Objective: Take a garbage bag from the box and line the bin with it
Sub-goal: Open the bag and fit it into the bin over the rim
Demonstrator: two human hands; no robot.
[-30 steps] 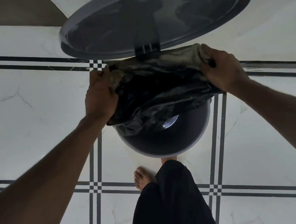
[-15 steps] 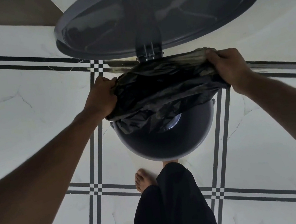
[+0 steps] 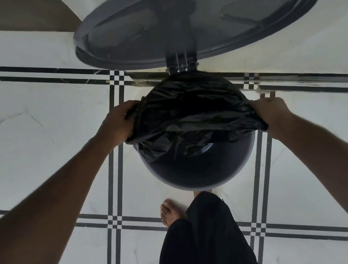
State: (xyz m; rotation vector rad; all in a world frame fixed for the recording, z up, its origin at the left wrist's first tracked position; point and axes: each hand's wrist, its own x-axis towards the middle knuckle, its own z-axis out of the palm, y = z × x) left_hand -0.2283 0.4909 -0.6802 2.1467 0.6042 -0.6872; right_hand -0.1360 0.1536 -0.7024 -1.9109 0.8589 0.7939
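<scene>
Head view, looking straight down at a tiled floor (image 3: 33, 134), items listed left to right. Left hand (image 3: 117, 124): clenched on the left edge of the black garbage bag (image 3: 190, 109), fingers curled into the gathered plastic at the bin's left side. Garbage bag: out of its box, mouth spread wide and lying across the far part of the bin (image 3: 199, 171); its far edge sits at the hinge (image 3: 182, 67) and appears to be hooked over the rim there, while its near edge stretches as a taut band between the two hands, short of the near rim. Bin: round, dark, standing on the floor with its lid (image 3: 194, 15) raised behind it; the near arc of the rim and part of the interior show bare below the bag's near edge. Right hand (image 3: 271, 110): closed on the right edge of the bag, knuckles up, at the bin's right side. Bare foot (image 3: 169, 211) and dark trouser leg (image 3: 207, 240): just in front of the bin; whether a foot is on a pedal cannot be told. Box: not in view. Status, as judged: bag retrieved and opened, far half of the rim covered. Outstanding: draw the near edge down over the near rim, fold the excess around the outside, and settle the bag's body into the bin.
</scene>
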